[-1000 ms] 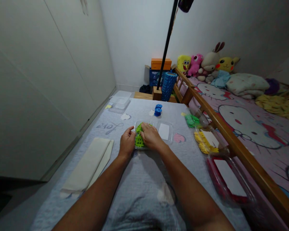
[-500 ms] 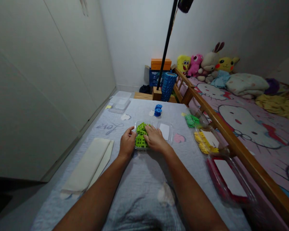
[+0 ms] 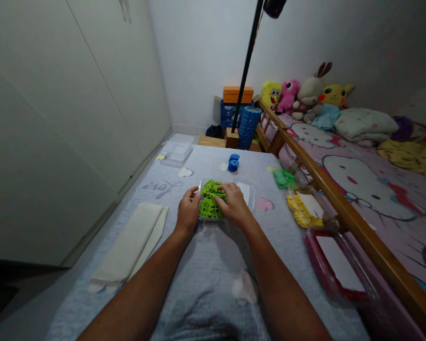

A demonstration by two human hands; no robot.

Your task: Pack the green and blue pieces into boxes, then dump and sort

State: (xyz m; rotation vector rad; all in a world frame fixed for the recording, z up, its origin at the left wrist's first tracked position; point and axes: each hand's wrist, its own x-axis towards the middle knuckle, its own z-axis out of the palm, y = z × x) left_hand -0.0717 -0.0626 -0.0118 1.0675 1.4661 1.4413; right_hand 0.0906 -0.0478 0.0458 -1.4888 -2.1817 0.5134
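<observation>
Light green lattice pieces point(image 3: 210, 208) fill the left half of an open clear plastic box point(image 3: 213, 219). The hinged lid lies spread to the right, with a white label point(image 3: 244, 191) on it. My left hand point(image 3: 189, 208) grips the box's left rim, thumb and fingers closed on the edge. On the right side of the pieces is my right hand point(image 3: 233, 203); its thumb and bent forefinger close on some of them. The palm hides part of the box and lid.
Blue pieces point(image 3: 233, 163) stand farther back. A clear container point(image 3: 179, 147) sits at the far left, and folded cream cloth point(image 3: 135, 241) lies nearer. Along the right edge are boxes of green point(image 3: 283, 178), yellow point(image 3: 298, 211) and red point(image 3: 317, 258) pieces, beside a wooden bed rail point(image 3: 326, 182).
My right hand has drawn slightly right and its flat fingers have bent, uncovering more light green pieces. Those pieces have shifted a little. My left hand stays at the rim.
</observation>
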